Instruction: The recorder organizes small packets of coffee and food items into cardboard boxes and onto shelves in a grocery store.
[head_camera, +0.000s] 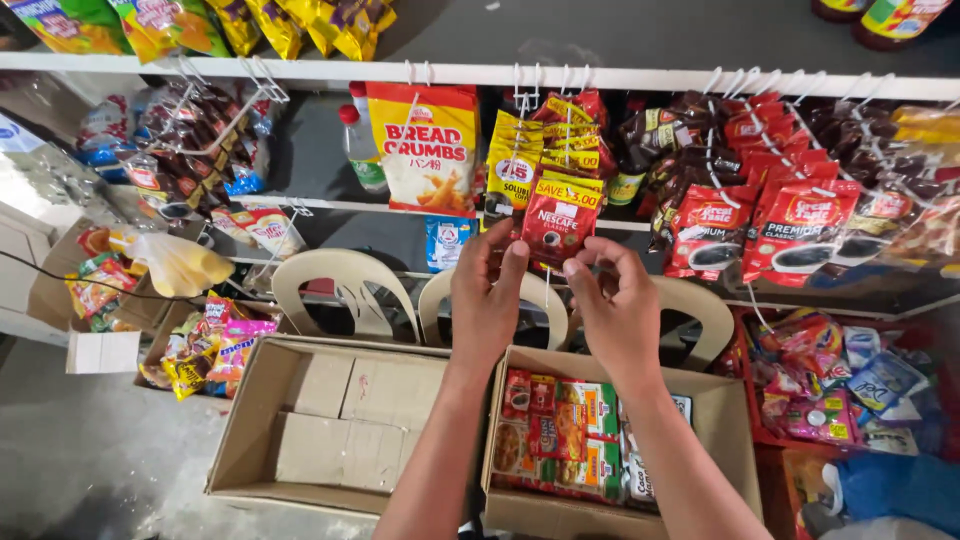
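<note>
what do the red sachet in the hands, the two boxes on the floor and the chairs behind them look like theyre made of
Red sachet: glossy plastic or foil film, judging by its sheen and crinkles; both the left hand and right hand pinch it.
Boxes: brown corrugated cardboard, matte, with folded flaps.
Chairs: probably moulded plastic, cream, smooth, with cut-out backs.

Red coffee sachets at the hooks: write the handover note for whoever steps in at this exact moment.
Left hand: fingertips pinch the lower left of the red coffee sachet strip.
Right hand: fingers at the strip's lower right edge.
The strip hangs from a white hook under the shelf.
Below the hands, an open cardboard box holds more packets; the box to its left holds plain cartons.
Done: strip is on the hook.
Left: packets in the box remain unhung.
</note>
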